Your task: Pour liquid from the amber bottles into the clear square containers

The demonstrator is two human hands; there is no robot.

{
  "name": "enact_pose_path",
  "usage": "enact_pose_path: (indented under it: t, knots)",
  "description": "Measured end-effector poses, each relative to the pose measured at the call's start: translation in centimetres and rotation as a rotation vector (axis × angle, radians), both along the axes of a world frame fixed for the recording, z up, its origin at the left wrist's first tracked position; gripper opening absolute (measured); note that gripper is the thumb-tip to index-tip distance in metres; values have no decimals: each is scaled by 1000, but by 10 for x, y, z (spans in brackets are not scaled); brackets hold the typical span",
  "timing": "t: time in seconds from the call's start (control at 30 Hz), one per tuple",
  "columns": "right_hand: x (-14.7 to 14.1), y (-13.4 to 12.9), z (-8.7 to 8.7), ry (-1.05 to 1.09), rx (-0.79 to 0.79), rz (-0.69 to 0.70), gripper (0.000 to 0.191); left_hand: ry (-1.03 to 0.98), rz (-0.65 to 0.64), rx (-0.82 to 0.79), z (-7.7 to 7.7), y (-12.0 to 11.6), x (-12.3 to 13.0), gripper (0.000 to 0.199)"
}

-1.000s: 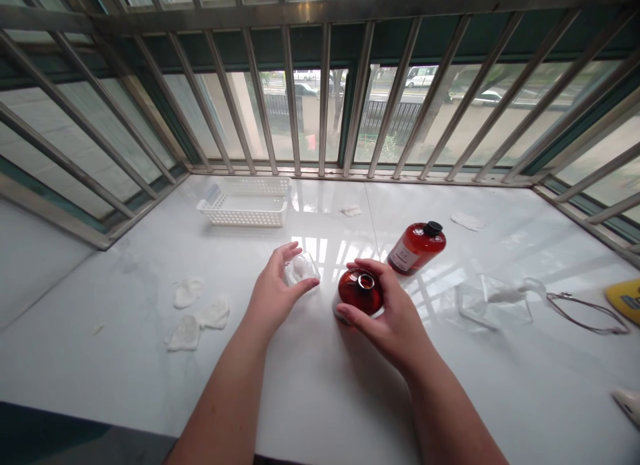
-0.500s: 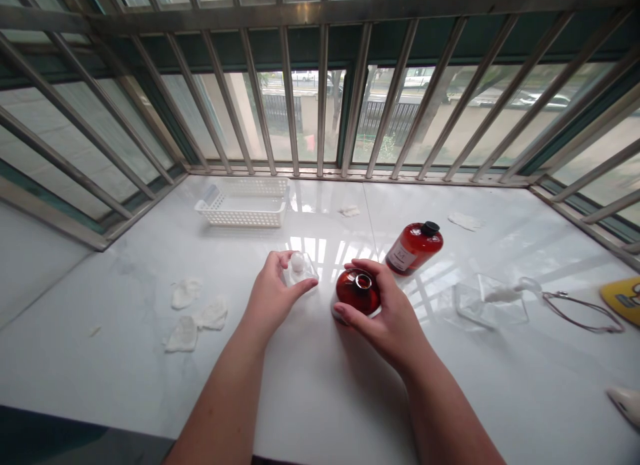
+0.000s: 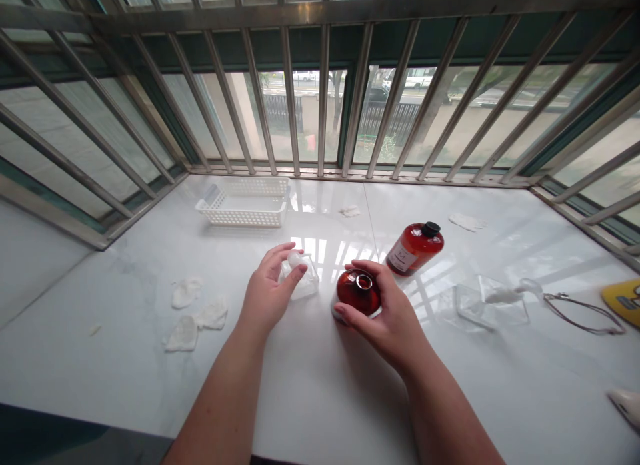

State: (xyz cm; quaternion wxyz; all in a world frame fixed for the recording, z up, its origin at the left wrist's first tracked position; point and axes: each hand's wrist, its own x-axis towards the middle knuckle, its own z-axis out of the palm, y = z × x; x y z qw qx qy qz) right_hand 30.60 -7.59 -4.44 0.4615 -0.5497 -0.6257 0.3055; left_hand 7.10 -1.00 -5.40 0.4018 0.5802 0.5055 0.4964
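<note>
Right hand (image 3: pixel 387 318) clasps a round amber bottle (image 3: pixel 358 293) on a white marble desk (image 3: pixel 125 365); left hand (image 3: pixel 267 295) rests half-open against a clear square dish (image 3: pixel 306 286).

The left hand (image 3: pixel 267 295) is half open, and its fingers (image 3: pixel 293 263) curve up and to the right. The right hand (image 3: pixel 389 325) is just right of the left hand, cupped and curled downward. Both bare arms (image 3: pixel 220 408) reach forward and up.
</note>
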Motion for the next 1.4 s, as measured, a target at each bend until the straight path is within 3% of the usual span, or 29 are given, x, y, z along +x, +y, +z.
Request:
enact_pose_path:
  t: [0.1, 0.17, 0.3, 0.47, 0.6, 0.7, 0.83, 0.97, 1.07, 1.27, 1.4]
  knots:
    - [1, 1, -1, -14, 12, 9, 65, -156, 36, 38, 3, 0, 0, 39]
    - [2, 1, -2, -19, 15, 10, 65, -146, 59, 86, 5, -1, 0, 36]
    - [1, 1, -2, -27, 17, 6, 65, 56, 16, 201, 7, -6, 0, 26]
    - [1, 1, -2, -31, 27, 10, 64, 139, 39, 391, 20, -18, 2, 24]
    - [2, 0, -2, -40, 29, 14, 63, 420, 88, 621, 42, -27, -2, 25]
    - [1, -1, 0, -36, 14, 5, 63, 643, 135, 661, 50, -26, -16, 24]
    - [-2, -2, 4, -19, -18, -13, 60, 866, 307, 515, 37, -17, -61, 21]
    - [-3, -2, 4, -20, -16, -12, 59, 1065, 430, 168, 17, -12, -118, 22]
    - [-2, -2, 3, -24, -9, -11, 59, 1142, 470, -40, 5, -11, -145, 26]
    - [-2, -2, 0, -13, -16, -11, 59, 1164, 375, -123, -11, -13, -151, 35]
    - [-2, -2, 1, -5, -37, -7, 59, 1209, 348, -104, 0, -17, -132, 42]
